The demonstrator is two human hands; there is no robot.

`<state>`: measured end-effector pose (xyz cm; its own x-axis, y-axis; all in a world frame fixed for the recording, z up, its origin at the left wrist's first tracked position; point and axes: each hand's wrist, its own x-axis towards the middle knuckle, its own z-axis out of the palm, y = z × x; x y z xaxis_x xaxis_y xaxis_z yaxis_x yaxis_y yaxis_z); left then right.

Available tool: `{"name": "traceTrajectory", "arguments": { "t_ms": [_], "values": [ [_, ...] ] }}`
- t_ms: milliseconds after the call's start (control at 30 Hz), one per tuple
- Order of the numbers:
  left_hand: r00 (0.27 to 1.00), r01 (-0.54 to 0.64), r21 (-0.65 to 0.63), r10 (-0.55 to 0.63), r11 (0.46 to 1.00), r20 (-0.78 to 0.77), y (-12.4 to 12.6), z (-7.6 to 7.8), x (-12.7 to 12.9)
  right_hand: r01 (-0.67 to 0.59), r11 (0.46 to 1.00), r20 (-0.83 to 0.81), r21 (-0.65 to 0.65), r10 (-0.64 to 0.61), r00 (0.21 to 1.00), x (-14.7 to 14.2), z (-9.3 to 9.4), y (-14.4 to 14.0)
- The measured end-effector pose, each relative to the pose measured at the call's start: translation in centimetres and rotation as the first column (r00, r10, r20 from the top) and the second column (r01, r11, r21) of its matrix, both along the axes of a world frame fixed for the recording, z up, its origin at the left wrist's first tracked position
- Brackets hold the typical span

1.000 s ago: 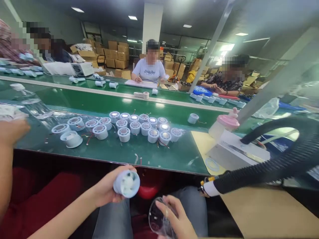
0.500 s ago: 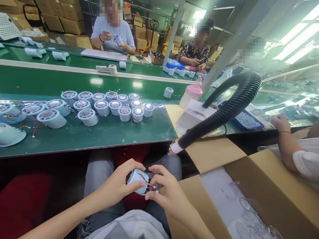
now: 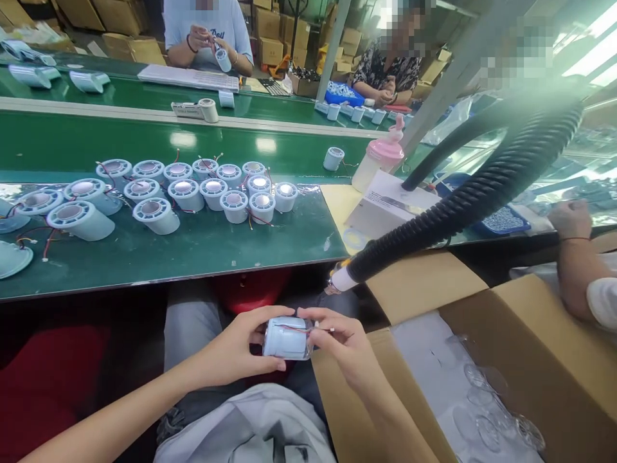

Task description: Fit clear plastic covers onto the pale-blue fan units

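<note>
Over my lap, a light-blue cylindrical housing (image 3: pixel 286 339) lies on its side between my hands. My left hand (image 3: pixel 241 344) is closed around its left end, with the thumb below and the fingers on top. At the other end, my right hand (image 3: pixel 340 337) grips a clear plastic cover (image 3: pixel 308 352) that surrounds the housing, at least on the right. Thin red and dark wires run along the housing's side and come out near my right thumb, ending in a small white connector (image 3: pixel 331 330). The far side of the housing is hidden.
Several similar housings (image 3: pixel 157 215) with wires stand on the green bench (image 3: pixel 202 254). A black flexible hose (image 3: pixel 434 218) with a white nozzle hangs right of my hands. Beside me, an open carton (image 3: pixel 544 334) holds clear plastic parts (image 3: pixel 486 411). Other people work opposite and at right.
The clear cover in my right hand has moved onto the housing, and the housing has turned to lie level. My hands have come closer together. The bench view has shifted slightly.
</note>
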<state>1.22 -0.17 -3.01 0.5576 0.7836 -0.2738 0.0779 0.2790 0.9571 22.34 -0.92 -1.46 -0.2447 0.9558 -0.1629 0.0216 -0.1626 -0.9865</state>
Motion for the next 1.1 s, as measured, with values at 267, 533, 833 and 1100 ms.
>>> {"name": "traceTrajectory", "arguments": {
  "t_ms": [267, 533, 833, 1100],
  "values": [
    [0.994, 0.041, -0.173, -0.022, 0.984, 0.109, -0.2, 0.6, -0.3, -0.2, 0.946, 0.266, 0.255, 0.131, 0.955, 1.0, 0.1, -1.4],
    [0.995, 0.096, 0.12, -0.1, 0.988, 0.024, -0.1, 1.8, -0.9, -0.189, 0.977, 0.124, 0.098, 0.176, 0.976, 0.8, 0.5, -1.8],
    [0.984, 0.153, 0.327, -0.115, 0.932, -0.133, -0.4, 1.7, -1.7, -0.183, 0.981, -0.068, -0.072, 0.178, 0.982, 0.5, 1.2, -1.7],
    [0.98, 0.162, 0.393, -0.1, 0.905, -0.173, -0.5, 2.2, -1.8, -0.157, 0.959, -0.187, -0.236, 0.113, 0.976, -0.2, 1.4, -1.6]
  ]
}}
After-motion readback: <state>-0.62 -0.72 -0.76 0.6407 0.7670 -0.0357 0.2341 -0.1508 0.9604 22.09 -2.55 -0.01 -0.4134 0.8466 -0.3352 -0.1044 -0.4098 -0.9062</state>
